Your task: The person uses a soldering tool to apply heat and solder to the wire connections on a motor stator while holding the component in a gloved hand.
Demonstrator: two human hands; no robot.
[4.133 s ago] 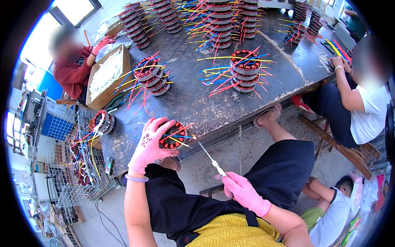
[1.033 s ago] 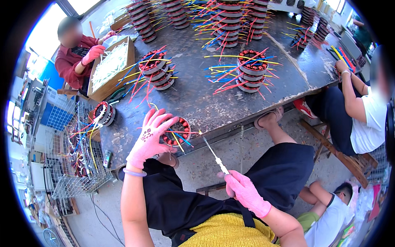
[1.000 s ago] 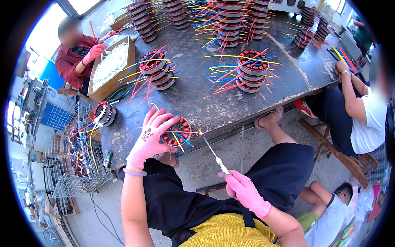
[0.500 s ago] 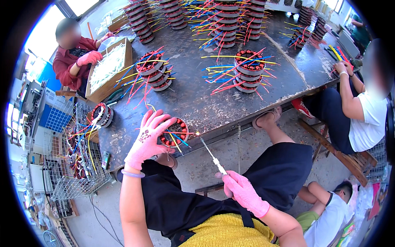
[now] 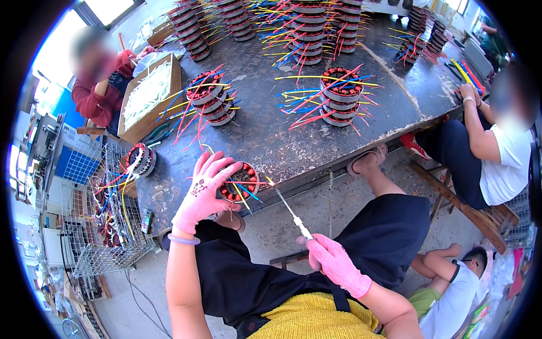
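Observation:
My gloved left hand (image 5: 204, 189) grips a motor stator (image 5: 249, 173) at the table's near edge, fingers over its rim and thumb beneath. The stator is a ring with red windings; red, blue and yellow wires stick out of it. My gloved right hand (image 5: 334, 261) is closed round the rear end of a thin metal rod tool (image 5: 290, 210) with a white collar. Its tip, showing a small yellowish glow, is at the end of a red wire (image 5: 260, 182) from the stator. I cannot tell whether tip and wire touch.
Stacks of wired stators (image 5: 342, 97) stand on the dark worktable (image 5: 271, 124); a single stator (image 5: 140, 159) is near its left corner. A wooden box (image 5: 148, 96) of white pieces lies before a co-worker at left. Wire baskets (image 5: 107, 248) stand below. Other people sit at right.
The glow at the rod's tip has become smaller and dimmer. My hands hardly move. The co-worker at left has lifted a gloved hand from the box toward the head.

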